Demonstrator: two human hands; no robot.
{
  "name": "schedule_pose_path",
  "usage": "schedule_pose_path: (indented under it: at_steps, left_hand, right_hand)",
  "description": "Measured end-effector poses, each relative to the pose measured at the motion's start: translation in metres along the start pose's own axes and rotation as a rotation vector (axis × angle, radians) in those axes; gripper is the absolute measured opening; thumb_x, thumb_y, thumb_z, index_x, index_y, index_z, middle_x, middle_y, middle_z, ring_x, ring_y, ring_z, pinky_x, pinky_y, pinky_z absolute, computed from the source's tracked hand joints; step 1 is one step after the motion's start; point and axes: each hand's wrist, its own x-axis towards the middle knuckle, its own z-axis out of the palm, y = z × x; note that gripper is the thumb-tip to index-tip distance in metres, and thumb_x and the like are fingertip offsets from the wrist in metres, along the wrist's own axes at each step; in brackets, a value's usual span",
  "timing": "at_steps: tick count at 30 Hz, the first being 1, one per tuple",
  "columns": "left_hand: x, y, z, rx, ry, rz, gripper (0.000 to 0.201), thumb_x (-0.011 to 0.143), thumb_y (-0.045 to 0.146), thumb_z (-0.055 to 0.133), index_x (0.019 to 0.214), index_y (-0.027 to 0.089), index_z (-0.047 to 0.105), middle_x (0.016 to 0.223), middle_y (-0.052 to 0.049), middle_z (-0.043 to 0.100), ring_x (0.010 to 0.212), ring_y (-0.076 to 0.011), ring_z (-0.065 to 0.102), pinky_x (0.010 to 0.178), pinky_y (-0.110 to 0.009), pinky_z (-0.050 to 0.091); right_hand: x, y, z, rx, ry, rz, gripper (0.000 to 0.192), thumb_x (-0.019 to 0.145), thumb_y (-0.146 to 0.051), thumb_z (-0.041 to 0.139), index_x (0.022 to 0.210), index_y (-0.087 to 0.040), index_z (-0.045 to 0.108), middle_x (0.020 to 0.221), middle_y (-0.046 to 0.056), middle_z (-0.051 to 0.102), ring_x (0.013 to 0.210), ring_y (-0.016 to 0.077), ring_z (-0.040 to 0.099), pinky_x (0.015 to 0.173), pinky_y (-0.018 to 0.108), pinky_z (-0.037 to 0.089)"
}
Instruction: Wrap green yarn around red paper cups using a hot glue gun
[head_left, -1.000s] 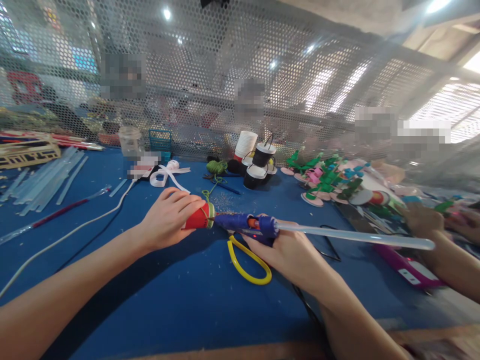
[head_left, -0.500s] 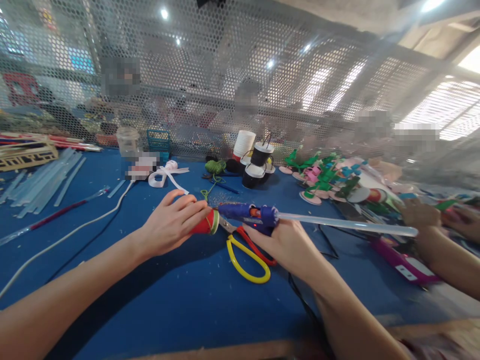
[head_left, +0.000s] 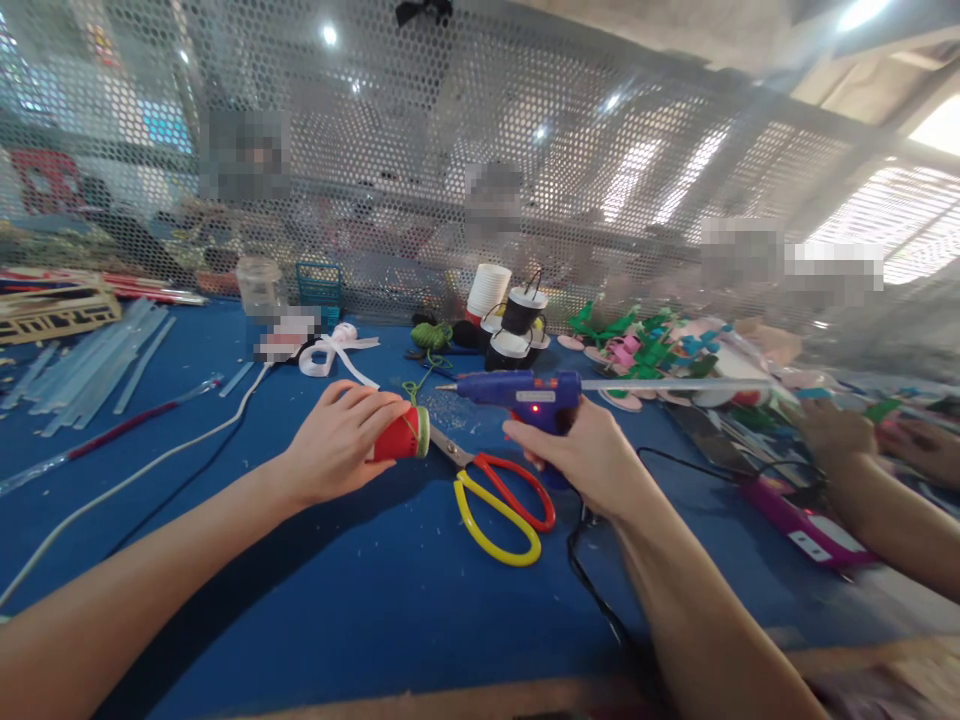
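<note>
My left hand is closed around a small red paper cup lying sideways, its green-edged end facing right. Green yarn runs from the cup back to a ball. A blue hot glue gun is gripped in my right hand, its nozzle pointing left, above and right of the cup, not touching it. A long clear glue stick sticks out of its rear, and a small red light glows on its side. Between and below my hands lie scissors with one yellow and one red handle loop.
Loose glue sticks and a white cable lie left. Black-and-white cups and white ribbon stand behind. A purple power strip, paper flowers and another person's hand are right. A mesh screen closes the back.
The glue gun has lifted up and away from the cup and turned level, its nozzle now apart from it. The left hand has tilted the cup slightly, showing more of its red side.
</note>
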Motion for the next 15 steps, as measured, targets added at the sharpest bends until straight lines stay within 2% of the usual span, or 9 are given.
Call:
schedule_pose_path:
  at_steps: [2, 5, 9, 12, 15]
  left_hand:
    - [0.000, 0.002, 0.000, -0.016, -0.014, -0.037, 0.049, 0.069, 0.032, 0.062, 0.113, 0.013, 0.050, 0.111, -0.012, 0.061, 0.099, -0.0258, 0.054, 0.086, -0.039, 0.035]
    - [0.000, 0.004, 0.000, -0.036, -0.019, -0.094, 0.051, 0.068, 0.035, 0.063, 0.113, 0.014, 0.050, 0.111, -0.012, 0.061, 0.100, -0.0265, 0.054, 0.087, -0.040, 0.036]
    - [0.000, 0.008, 0.001, -0.057, -0.002, -0.142, 0.053, 0.065, 0.036, 0.065, 0.111, 0.013, 0.050, 0.108, -0.013, 0.061, 0.099, -0.0274, 0.055, 0.085, -0.040, 0.038]
    - [0.001, 0.010, 0.001, -0.085, 0.004, -0.164, 0.055, 0.066, 0.040, 0.064, 0.111, 0.013, 0.049, 0.108, -0.014, 0.060, 0.099, -0.0279, 0.056, 0.084, -0.041, 0.040]
    - [0.001, 0.011, 0.000, -0.123, 0.010, -0.183, 0.055, 0.068, 0.043, 0.062, 0.112, 0.014, 0.047, 0.109, -0.013, 0.060, 0.099, -0.0277, 0.056, 0.085, -0.042, 0.040]
  right_hand:
    - [0.012, 0.007, -0.001, 0.075, 0.027, 0.016, 0.025, 0.060, -0.035, 0.067, 0.071, -0.016, 0.056, 0.057, -0.001, 0.061, 0.049, 0.0130, 0.054, 0.046, 0.024, 0.042]
    - [0.032, 0.019, 0.002, -0.032, -0.002, 0.109, 0.017, 0.070, -0.031, 0.059, 0.065, -0.015, 0.056, 0.061, 0.002, 0.063, 0.057, 0.0130, 0.058, 0.053, 0.023, 0.044]
    - [0.054, 0.039, 0.012, -0.211, -0.042, 0.200, 0.028, 0.081, -0.032, 0.045, 0.058, -0.017, 0.052, 0.054, 0.002, 0.059, 0.045, 0.0104, 0.053, 0.045, 0.021, 0.041]
    - [0.065, 0.054, 0.020, -0.317, -0.058, 0.241, 0.033, 0.081, -0.036, 0.047, 0.052, -0.018, 0.047, 0.042, 0.000, 0.052, 0.038, 0.0125, 0.051, 0.041, 0.022, 0.039]
    - [0.069, 0.059, 0.023, -0.433, -0.038, 0.231, 0.033, 0.077, -0.034, 0.054, 0.048, -0.019, 0.047, 0.043, 0.002, 0.053, 0.052, 0.0182, 0.059, 0.050, 0.026, 0.043]
